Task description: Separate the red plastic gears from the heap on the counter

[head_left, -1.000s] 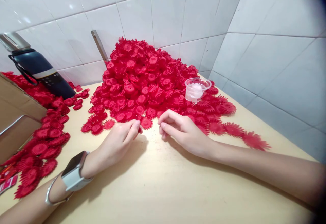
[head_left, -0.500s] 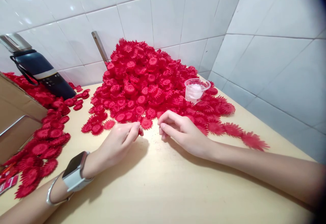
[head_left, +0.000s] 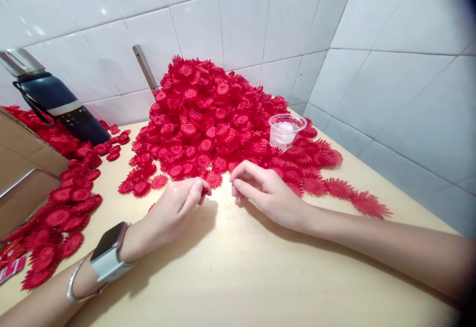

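My left hand (head_left: pixel 178 200) rests on the table with its fingers curled inward and the thumb along them; whatever they may hold is hidden. Beside it, the edge of a red flower-shaped piece (head_left: pixel 151 208) peeks out behind the hand. Facing it across a small gap, my right hand (head_left: pixel 267 193) has bent fingers, thumb and forefinger close together, with nothing I can make out between them. Just beyond both hands rises a big heap of red fringed flower pieces (head_left: pixel 208 124). A single flower piece (head_left: pixel 159 181) lies near my left knuckles.
A clear plastic cup (head_left: pixel 284 131) with whitish contents sits on the heap's right side. At left are a dark blue flask (head_left: pixel 69 101), a cardboard box (head_left: pixel 29 163) and more red pieces (head_left: pixel 59 215). Tiled walls (head_left: pixel 245 25) border the pale table (head_left: pixel 230 277).
The fingers of my left hand have loosened and shifted slightly. A red edge now shows behind that hand where bare table was. My right hand has stayed put.
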{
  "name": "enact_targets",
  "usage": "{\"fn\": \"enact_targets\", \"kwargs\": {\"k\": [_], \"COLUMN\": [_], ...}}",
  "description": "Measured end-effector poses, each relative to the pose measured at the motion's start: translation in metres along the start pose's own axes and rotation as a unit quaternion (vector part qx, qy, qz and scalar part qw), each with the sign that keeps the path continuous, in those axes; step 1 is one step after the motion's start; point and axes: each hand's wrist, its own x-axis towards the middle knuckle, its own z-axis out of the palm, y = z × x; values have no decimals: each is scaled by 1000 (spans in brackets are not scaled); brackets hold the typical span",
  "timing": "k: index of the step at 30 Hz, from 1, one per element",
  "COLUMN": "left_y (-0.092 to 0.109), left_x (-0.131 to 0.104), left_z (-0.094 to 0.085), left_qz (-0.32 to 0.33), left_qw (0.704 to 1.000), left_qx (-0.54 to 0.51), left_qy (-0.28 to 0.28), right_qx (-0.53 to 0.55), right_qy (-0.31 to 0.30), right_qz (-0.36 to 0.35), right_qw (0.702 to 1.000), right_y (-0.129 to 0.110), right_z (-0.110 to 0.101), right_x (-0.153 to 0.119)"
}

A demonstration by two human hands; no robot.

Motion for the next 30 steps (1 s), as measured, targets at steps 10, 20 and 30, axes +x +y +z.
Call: {"fn": "enact_targets", "kwargs": {"k": [10,20,30], "left_y": [7,7,-5], "left_x": [3,1,9], "left_z": [-2,0,7], "left_qz": [-24,-71,-75], "left_qw": [998,983,882], "left_qx": [-62,-168,-461], "left_qy": [10,-26,-67], "right_qx": [14,11,7], "right_qy": [-2,0,-3], "right_qz": [4,10,7], "right_qw": [1000,1000,1000], "right_y": [-1,-1,0], "right_z": [0,-1,0], "right_x": [0,-1,0]}}
